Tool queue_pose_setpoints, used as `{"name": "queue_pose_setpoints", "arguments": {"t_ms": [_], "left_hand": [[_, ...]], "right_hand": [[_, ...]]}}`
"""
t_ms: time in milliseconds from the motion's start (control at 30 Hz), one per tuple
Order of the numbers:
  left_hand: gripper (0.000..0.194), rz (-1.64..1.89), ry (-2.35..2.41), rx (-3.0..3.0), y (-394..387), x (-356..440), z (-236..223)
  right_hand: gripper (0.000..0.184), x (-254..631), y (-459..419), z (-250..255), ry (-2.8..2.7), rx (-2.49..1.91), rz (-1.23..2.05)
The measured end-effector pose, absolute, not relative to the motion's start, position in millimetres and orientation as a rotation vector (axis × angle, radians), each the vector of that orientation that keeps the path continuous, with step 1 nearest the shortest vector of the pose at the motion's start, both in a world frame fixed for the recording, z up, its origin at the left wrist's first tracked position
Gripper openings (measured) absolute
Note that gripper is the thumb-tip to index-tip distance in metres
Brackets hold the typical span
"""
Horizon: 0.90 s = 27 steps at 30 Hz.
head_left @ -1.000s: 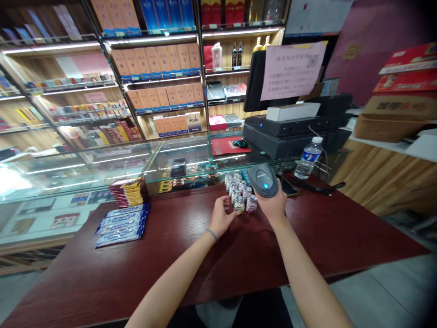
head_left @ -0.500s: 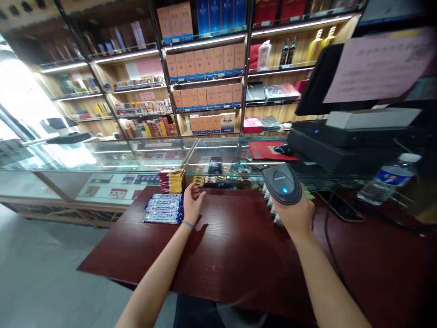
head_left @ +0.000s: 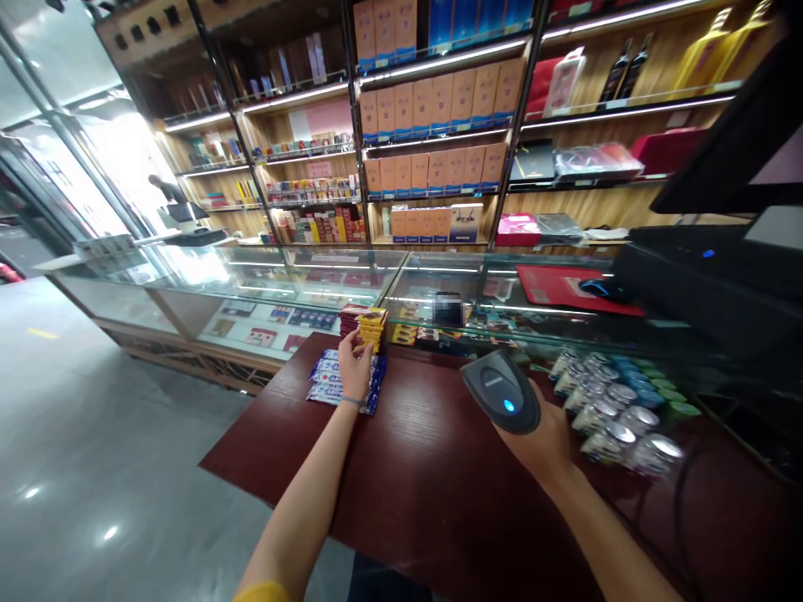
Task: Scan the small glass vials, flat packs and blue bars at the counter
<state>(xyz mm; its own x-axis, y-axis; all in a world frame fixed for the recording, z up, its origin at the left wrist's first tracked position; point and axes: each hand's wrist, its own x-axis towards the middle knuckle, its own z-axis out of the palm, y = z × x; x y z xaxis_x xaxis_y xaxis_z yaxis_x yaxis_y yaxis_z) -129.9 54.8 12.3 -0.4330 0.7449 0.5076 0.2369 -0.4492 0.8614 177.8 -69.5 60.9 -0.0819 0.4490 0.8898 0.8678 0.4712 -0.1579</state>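
My right hand (head_left: pixel 544 436) gripped a scanner (head_left: pixel 500 391). My left hand (head_left: pixel 355 369) reached toward yellow packets (head_left: pixel 372 321), grip unclear; lifting one likely called for a pinch.

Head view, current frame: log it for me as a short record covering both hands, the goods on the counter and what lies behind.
Left hand: by the stacked yellow and dark-red packets; contact unclear
Right hand: gripping a dark handheld scanner, its blue light lit
Below the left hand: blue-and-white packets, partly covered
Right of the right hand: silver-lidded jars in rows
Surface: dark reddish-brown counter
Beyond the counter: glass case; red mat with a mouse; shelves of orange boxes
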Motion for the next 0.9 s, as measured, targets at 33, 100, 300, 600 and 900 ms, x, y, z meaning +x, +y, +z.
{"name": "queue_pose_setpoints", "arguments": {"t_ms": [33,100,300,600,900], "left_hand": [[0.040,1.950,1.454,1.499,56,-133,12],[0.037,1.936,1.622,1.716,58,-138,17],[0.053,1.393,1.938,2.423,84,-148,48],[0.048,0.999,2.045,2.587,94,-160,45],[0.030,1.826,1.584,1.850,64,-130,56]], "right_hand": [[0.018,176,-69,60,-1.721,-1.116,-0.533],[0.017,175,-68,57,-1.742,-1.102,-0.544],[0.020,176,-69,47,-1.755,-1.134,-0.550],[0.024,182,-74,45,-1.746,-1.186,-0.485],[0.035,198,-76,42,-1.686,-1.219,-0.329]]}}
